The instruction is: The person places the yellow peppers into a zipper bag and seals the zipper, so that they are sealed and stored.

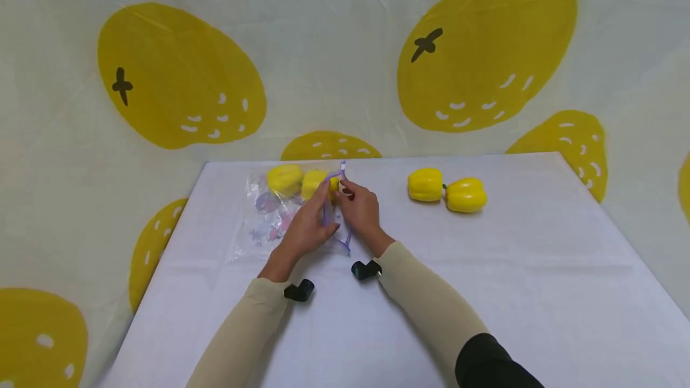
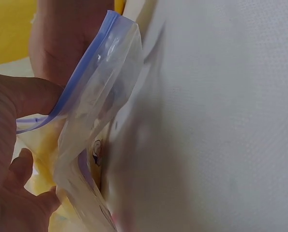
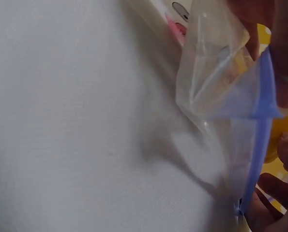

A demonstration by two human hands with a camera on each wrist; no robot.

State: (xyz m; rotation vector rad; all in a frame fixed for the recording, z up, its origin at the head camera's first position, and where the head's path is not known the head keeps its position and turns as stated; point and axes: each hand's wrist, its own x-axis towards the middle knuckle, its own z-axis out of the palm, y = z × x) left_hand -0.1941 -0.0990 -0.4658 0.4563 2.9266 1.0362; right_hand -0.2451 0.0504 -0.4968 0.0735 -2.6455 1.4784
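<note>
A clear zip bag (image 1: 253,208) with a purple-blue zip rim and small printed pictures lies on the table in front of me. Inside it show a yellow bell pepper (image 1: 284,180) and, by the mouth, another yellow pepper (image 1: 312,184). My left hand (image 1: 309,223) grips the mouth's left side, its thumb (image 2: 39,99) against the zip rim (image 2: 81,67). On the opposite side, my right hand (image 1: 360,208) holds the rim with curled fingers (image 3: 274,191). Between the two hands the mouth gapes, with yellow pepper surface (image 3: 281,137) visible there. Part of the rim hides behind my fingers.
Two more yellow bell peppers, a left one (image 1: 424,185) and a right one (image 1: 466,195), lie touching on the table to the right of my hands. A white cloth covers the table (image 1: 512,292). Behind hangs a pale backdrop (image 1: 334,47) printed with large yellow fruit.
</note>
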